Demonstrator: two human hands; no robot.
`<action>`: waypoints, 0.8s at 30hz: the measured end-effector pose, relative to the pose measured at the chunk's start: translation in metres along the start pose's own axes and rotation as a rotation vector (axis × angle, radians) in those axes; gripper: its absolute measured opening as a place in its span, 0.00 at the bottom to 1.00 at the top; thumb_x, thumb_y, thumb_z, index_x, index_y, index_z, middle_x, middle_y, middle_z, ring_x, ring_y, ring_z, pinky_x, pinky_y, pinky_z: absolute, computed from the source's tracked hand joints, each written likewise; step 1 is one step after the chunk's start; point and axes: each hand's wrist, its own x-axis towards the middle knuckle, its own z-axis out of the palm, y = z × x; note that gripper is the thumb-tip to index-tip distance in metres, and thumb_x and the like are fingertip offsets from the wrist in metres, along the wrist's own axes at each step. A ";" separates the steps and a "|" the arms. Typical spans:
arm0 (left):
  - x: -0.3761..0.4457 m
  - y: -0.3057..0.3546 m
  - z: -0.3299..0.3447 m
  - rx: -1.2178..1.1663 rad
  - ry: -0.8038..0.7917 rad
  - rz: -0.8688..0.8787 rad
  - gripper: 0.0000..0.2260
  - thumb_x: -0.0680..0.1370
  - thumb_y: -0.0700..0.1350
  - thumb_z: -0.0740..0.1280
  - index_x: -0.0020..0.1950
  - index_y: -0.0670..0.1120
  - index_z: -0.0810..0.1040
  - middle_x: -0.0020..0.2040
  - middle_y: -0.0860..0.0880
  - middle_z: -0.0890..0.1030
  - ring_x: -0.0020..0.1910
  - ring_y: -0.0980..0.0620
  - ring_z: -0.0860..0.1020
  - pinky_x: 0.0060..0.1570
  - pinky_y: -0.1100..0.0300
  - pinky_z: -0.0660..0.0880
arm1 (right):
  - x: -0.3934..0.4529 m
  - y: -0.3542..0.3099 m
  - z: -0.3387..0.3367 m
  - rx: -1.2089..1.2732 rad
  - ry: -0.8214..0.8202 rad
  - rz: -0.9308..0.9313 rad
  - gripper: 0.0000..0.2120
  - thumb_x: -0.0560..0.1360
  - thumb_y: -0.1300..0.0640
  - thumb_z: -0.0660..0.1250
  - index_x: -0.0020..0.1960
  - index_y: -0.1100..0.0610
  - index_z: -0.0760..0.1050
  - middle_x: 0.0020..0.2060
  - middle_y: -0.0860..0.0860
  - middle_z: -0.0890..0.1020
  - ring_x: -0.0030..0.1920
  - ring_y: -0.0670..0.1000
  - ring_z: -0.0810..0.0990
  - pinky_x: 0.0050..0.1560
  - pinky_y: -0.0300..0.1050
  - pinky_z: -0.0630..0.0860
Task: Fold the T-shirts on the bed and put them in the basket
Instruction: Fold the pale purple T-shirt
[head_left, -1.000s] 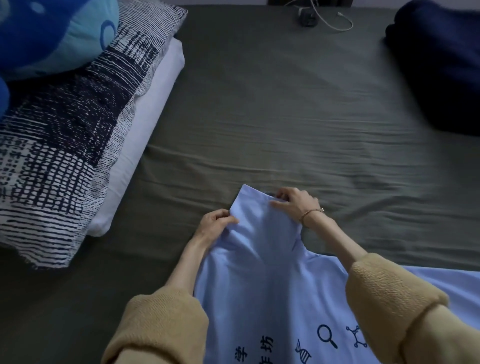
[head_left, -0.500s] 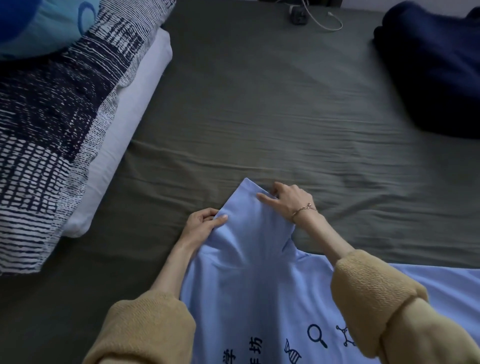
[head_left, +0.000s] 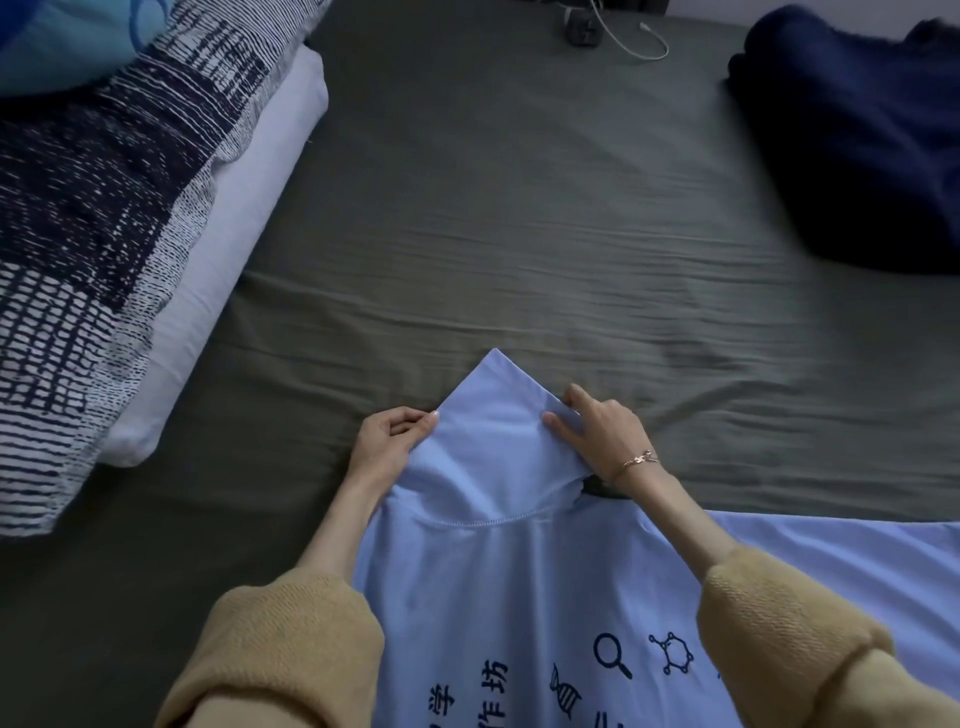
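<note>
Pillows, two, are stacked at the bed's (head_left: 519, 208) left edge. One light-blue T-shirt (head_left: 519, 597) is spread at the near edge, unfolded; its sleeve is pinched by the left hand (head_left: 387, 436) and by the right hand (head_left: 597, 434), fingers closed on cloth. One dark-blue bundle (head_left: 857, 140) is noted at the right edge. No basket is seen; folding is judged barely begun.

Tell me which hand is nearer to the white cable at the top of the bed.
Right. The right hand grips the shirt sleeve almost straight below the cable; the left hand grips the sleeve's other edge, further to the left. Both are far from it.
</note>
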 end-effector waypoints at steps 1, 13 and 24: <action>0.001 -0.002 0.001 0.005 0.023 0.004 0.09 0.73 0.45 0.73 0.43 0.38 0.82 0.41 0.43 0.83 0.41 0.51 0.78 0.47 0.57 0.72 | -0.001 -0.002 0.002 -0.078 0.011 -0.020 0.17 0.80 0.44 0.55 0.58 0.57 0.68 0.45 0.57 0.82 0.49 0.60 0.78 0.38 0.47 0.62; 0.002 0.008 0.002 0.273 0.140 0.136 0.16 0.78 0.55 0.65 0.38 0.44 0.81 0.36 0.48 0.82 0.34 0.54 0.76 0.38 0.61 0.70 | 0.000 0.004 0.013 0.185 0.004 -0.032 0.18 0.77 0.44 0.61 0.48 0.58 0.62 0.39 0.61 0.80 0.45 0.64 0.78 0.41 0.50 0.67; -0.053 -0.004 -0.069 0.577 -0.069 0.099 0.05 0.74 0.42 0.71 0.39 0.44 0.82 0.40 0.47 0.78 0.40 0.52 0.77 0.42 0.67 0.71 | 0.011 -0.002 0.007 0.255 -0.156 0.144 0.15 0.80 0.53 0.57 0.57 0.65 0.68 0.57 0.64 0.72 0.59 0.62 0.71 0.56 0.50 0.67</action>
